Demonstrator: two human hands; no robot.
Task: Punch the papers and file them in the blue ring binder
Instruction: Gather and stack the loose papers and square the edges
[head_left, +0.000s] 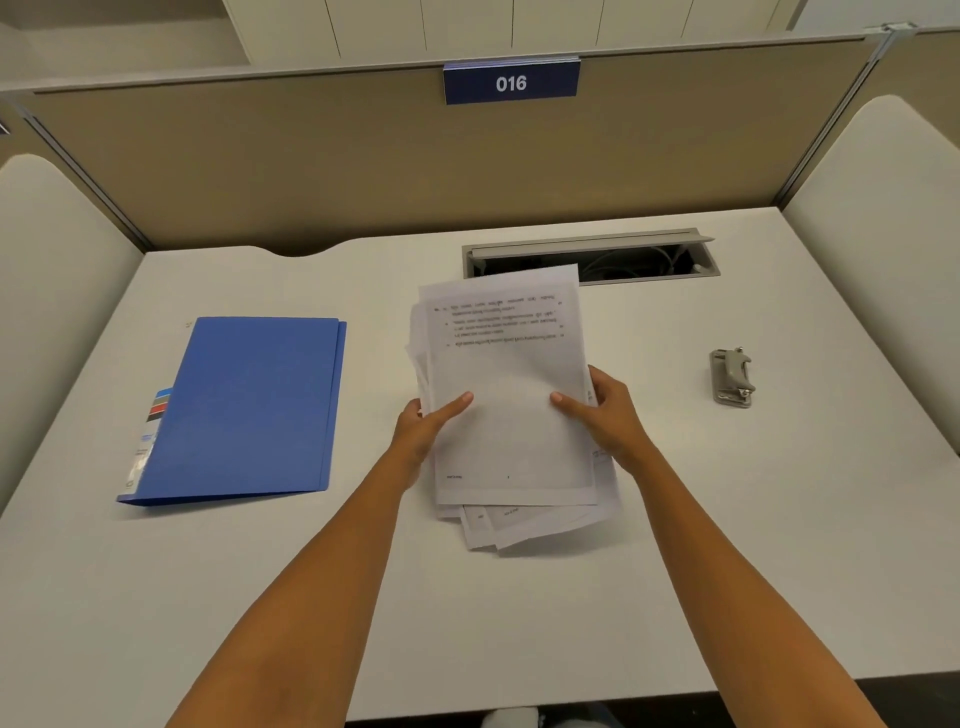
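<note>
A loose stack of printed white papers (511, 415) sits in the middle of the white desk (675, 545), its sheets fanned unevenly at the bottom. My left hand (423, 434) grips the stack's left edge, thumb on the top sheet. My right hand (608, 415) grips the right edge the same way. The blue ring binder (244, 410) lies shut and flat to the left, apart from the papers. A small grey hole punch (732, 378) rests on the desk to the right, untouched.
An open cable tray slot (623, 257) is set in the desk just behind the papers. A beige partition with a blue "016" sign (511, 82) closes the back. Padded side panels flank the desk left and right.
</note>
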